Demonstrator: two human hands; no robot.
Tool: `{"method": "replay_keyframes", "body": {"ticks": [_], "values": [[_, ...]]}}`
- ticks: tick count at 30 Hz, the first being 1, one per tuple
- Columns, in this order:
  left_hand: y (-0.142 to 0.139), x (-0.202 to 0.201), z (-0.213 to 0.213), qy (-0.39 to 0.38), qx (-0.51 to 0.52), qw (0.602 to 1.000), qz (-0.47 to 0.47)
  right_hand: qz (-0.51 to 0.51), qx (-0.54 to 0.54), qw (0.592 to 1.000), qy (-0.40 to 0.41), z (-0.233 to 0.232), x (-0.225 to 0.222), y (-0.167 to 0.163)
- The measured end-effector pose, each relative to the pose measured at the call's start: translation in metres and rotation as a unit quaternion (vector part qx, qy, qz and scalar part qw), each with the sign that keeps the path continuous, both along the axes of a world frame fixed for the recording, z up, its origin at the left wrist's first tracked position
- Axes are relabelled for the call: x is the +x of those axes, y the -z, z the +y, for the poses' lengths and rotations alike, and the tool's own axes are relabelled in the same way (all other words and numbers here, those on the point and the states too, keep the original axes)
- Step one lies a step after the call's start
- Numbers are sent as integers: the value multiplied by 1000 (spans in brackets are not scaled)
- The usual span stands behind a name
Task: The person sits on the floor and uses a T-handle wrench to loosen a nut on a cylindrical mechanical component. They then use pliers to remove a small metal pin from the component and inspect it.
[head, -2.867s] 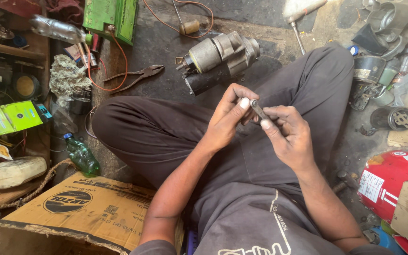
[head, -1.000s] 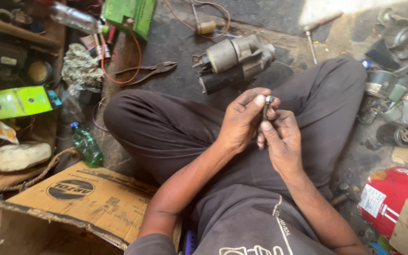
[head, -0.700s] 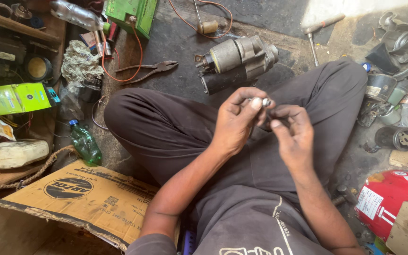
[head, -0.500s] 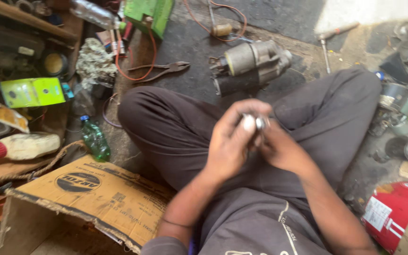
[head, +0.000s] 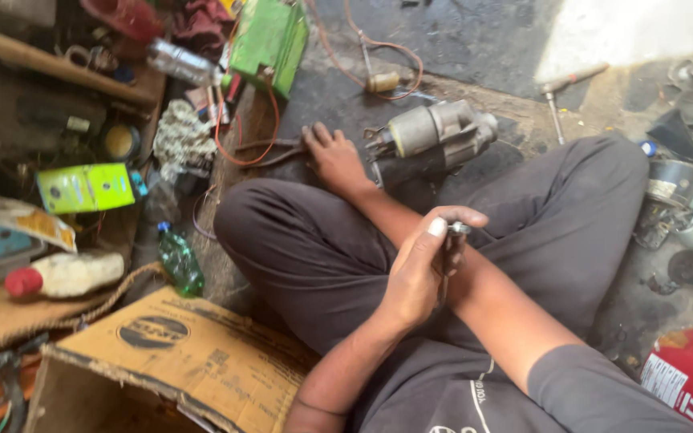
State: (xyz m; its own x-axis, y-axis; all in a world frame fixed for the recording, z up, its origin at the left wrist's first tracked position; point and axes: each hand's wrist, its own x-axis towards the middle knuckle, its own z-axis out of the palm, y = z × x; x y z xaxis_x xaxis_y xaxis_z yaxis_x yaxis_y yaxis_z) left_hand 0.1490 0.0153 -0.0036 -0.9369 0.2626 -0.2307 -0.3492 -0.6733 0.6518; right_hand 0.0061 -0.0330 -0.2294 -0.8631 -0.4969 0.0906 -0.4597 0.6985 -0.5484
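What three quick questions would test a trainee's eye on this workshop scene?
1. True or false: the left hand grips a small metal part.
2. Which thing does the right hand reach for? A) green bottle B) pliers C) cardboard box
3. Fill in: the motor lies on the ___, beside the right hand.

Key: 1 true; 2 B; 3 floor.
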Motion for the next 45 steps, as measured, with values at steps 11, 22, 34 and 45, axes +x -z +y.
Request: {"method": "replay_keyframes", "body": {"ticks": [11, 22, 34, 45], "values": [[23, -7, 3, 63, 21, 997, 28, -239, -20, 970, -37, 141, 71, -8], [7, -2, 12, 92, -196, 950, 223, -92, -252, 961, 73, 260, 155, -179], [18, -19, 31, 47, -120, 991, 24, -509, -661, 466, 294, 301, 226, -209], [44, -17, 36, 4, -88, 996, 33, -166, -187, 932, 263, 295, 227, -238]]}}
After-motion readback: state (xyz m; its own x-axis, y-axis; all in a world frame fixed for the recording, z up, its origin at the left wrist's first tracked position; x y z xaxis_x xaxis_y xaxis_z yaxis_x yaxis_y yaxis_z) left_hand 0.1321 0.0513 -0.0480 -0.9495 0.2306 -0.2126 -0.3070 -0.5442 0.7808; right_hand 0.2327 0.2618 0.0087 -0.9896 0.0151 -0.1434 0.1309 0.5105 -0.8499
